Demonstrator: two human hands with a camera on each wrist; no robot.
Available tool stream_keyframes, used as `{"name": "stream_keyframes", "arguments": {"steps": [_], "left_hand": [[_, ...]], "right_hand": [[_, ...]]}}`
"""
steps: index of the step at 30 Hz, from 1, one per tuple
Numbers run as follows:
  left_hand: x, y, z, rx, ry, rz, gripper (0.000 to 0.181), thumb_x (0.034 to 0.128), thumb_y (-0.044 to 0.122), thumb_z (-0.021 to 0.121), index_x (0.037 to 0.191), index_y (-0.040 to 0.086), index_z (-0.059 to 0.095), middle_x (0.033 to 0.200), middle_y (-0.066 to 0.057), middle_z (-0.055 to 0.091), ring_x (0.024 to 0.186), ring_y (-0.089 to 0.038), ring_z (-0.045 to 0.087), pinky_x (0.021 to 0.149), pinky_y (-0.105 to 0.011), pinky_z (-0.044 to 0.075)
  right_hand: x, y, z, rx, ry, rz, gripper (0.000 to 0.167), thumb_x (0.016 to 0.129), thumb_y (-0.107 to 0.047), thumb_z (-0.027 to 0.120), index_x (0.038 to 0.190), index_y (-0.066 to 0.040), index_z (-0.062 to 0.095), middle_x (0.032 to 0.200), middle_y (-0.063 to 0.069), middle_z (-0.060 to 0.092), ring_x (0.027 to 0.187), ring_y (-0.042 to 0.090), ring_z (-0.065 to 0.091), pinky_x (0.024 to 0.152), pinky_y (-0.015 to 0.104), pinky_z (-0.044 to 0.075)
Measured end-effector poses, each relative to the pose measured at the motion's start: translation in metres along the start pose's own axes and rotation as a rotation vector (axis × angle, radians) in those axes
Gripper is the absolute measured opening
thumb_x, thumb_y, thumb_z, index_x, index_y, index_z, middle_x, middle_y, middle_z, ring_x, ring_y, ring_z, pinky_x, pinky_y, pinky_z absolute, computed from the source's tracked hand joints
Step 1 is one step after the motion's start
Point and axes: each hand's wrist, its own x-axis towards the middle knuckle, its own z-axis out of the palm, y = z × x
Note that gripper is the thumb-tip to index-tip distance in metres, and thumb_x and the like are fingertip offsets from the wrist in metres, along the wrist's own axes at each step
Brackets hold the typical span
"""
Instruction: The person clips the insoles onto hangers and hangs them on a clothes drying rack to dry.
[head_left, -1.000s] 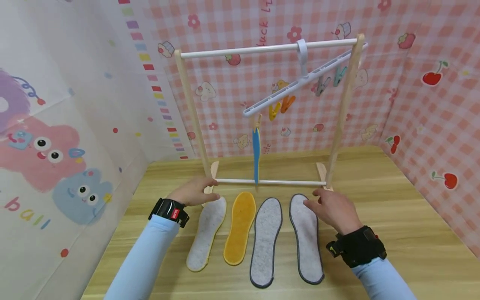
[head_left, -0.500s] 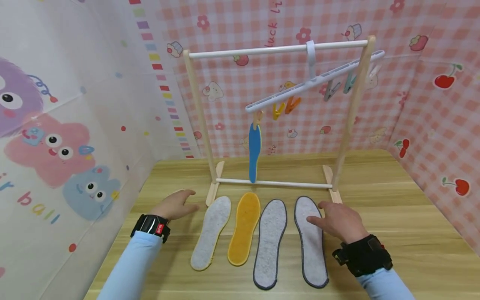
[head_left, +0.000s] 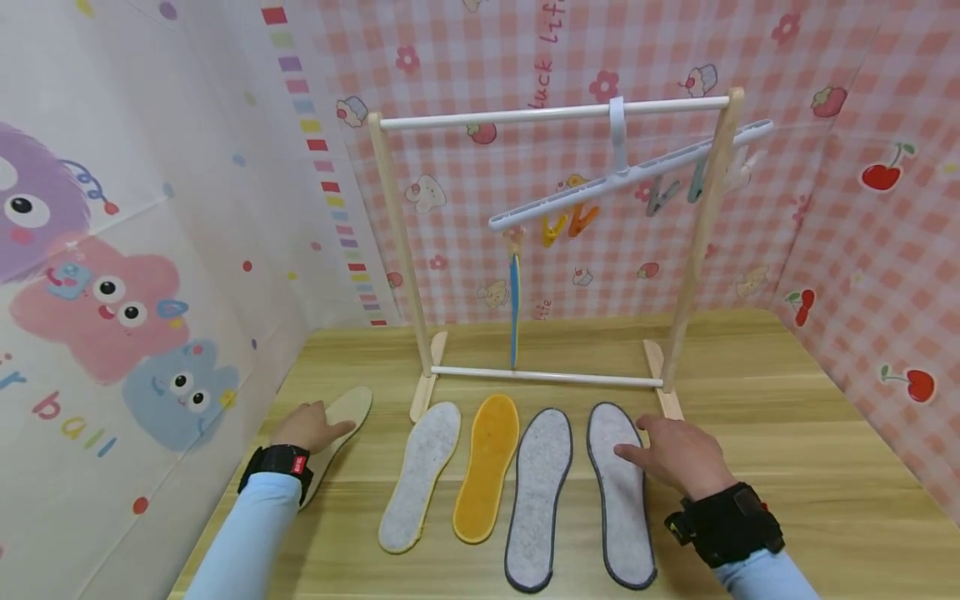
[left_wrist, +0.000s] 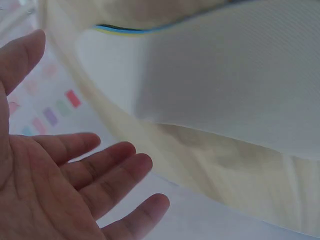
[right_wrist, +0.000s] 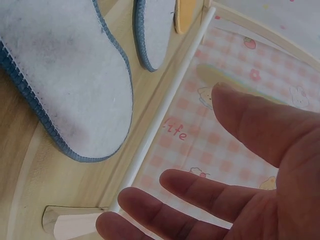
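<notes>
In the head view my left hand [head_left: 303, 429] is over a cream insole [head_left: 351, 407] at the far left, covering part of it. The left wrist view shows that hand [left_wrist: 75, 185] with loosely spread fingers beside the insole's pale surface [left_wrist: 215, 75]; no grip on it is visible. My right hand [head_left: 686, 454] hovers at the upper right edge of a grey insole with dark trim [head_left: 618, 500], its fingers [right_wrist: 190, 215] relaxed and holding nothing. Between the hands lie a yellow-edged grey insole [head_left: 422, 475], an orange insole [head_left: 487, 467] and another dark-trimmed grey insole [head_left: 540, 500].
Behind the insoles stands a wooden rack [head_left: 393, 242] with white rods. A white hanger [head_left: 555, 202] hangs tilted from its top rod, with several coloured clothespins [head_left: 581, 221]. One clothespin holds a blue insole [head_left: 514, 308]. Printed cloth walls [head_left: 847, 250] enclose the table.
My left hand has moved left and nearer to me, from above the yellow-edged grey insole to the cream one. My right hand has shifted slightly. The hanging blue insole has swivelled.
</notes>
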Motion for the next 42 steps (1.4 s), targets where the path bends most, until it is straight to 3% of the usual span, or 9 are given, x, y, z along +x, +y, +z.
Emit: {"name": "stream_keyframes", "arguments": {"steps": [6, 11, 15, 19, 29, 36, 42], "left_hand": [[0.007, -0.021, 0.008, -0.011, -0.052, -0.075, 0.072, 0.0939, 0.049, 0.059, 0.119, -0.018, 0.057, 0.112, -0.033, 0.062, 0.092, -0.040, 0.062, 0.081, -0.052, 0.049], [0.008, -0.033, 0.018, -0.013, -0.030, -0.094, 0.062, 0.0898, 0.051, 0.064, 0.098, -0.010, 0.067, 0.085, -0.017, 0.064, 0.072, -0.029, 0.057, 0.067, -0.045, 0.048], [0.007, -0.031, 0.018, 0.024, -0.011, -0.134, 0.066, 0.0878, 0.057, 0.064, 0.097, -0.007, 0.069, 0.095, -0.029, 0.062, 0.082, -0.037, 0.060, 0.070, -0.049, 0.050], [0.005, -0.024, 0.015, 0.043, -0.016, -0.171, 0.076, 0.0899, 0.059, 0.059, 0.111, -0.013, 0.066, 0.118, -0.042, 0.052, 0.102, -0.049, 0.056, 0.081, -0.059, 0.049], [0.008, -0.023, 0.019, 0.060, -0.005, -0.158, 0.071, 0.0887, 0.054, 0.065, 0.109, -0.014, 0.066, 0.111, -0.040, 0.054, 0.098, -0.049, 0.058, 0.081, -0.060, 0.049], [0.013, -0.017, 0.016, 0.032, 0.007, -0.160, 0.061, 0.0869, 0.041, 0.072, 0.110, -0.015, 0.064, 0.108, -0.039, 0.060, 0.096, -0.048, 0.062, 0.080, -0.058, 0.050], [0.018, -0.010, 0.014, -0.006, 0.010, -0.166, 0.056, 0.0846, 0.033, 0.076, 0.108, -0.015, 0.061, 0.105, -0.032, 0.065, 0.091, -0.041, 0.064, 0.082, -0.056, 0.050]], "right_hand": [[0.000, 0.002, 0.004, 0.009, 0.007, 0.006, 0.061, 0.089, -0.045, 0.071, 0.123, 0.004, 0.063, 0.102, 0.020, 0.070, 0.082, 0.029, 0.064, 0.066, 0.047, 0.051], [-0.001, 0.002, 0.005, 0.012, -0.003, 0.010, 0.062, 0.089, -0.046, 0.070, 0.124, 0.005, 0.062, 0.103, 0.020, 0.070, 0.082, 0.028, 0.064, 0.067, 0.047, 0.051], [-0.001, 0.002, 0.005, 0.010, -0.002, 0.004, 0.062, 0.089, -0.046, 0.070, 0.124, 0.005, 0.062, 0.105, 0.022, 0.069, 0.084, 0.030, 0.064, 0.067, 0.047, 0.052], [-0.001, 0.003, 0.005, 0.009, -0.001, 0.006, 0.062, 0.089, -0.047, 0.069, 0.124, 0.004, 0.063, 0.105, 0.022, 0.069, 0.086, 0.031, 0.065, 0.068, 0.047, 0.052], [0.000, 0.007, 0.009, 0.033, 0.009, 0.017, 0.063, 0.088, -0.048, 0.070, 0.124, 0.003, 0.063, 0.107, 0.022, 0.069, 0.089, 0.033, 0.065, 0.071, 0.050, 0.051], [0.001, 0.007, 0.012, 0.036, -0.006, 0.028, 0.064, 0.088, -0.049, 0.070, 0.124, 0.003, 0.062, 0.101, 0.018, 0.070, 0.078, 0.026, 0.060, 0.066, 0.045, 0.050], [0.001, 0.007, 0.014, 0.020, -0.009, 0.030, 0.065, 0.088, -0.049, 0.070, 0.125, 0.005, 0.061, 0.110, 0.024, 0.068, 0.092, 0.035, 0.065, 0.074, 0.053, 0.052]]}}
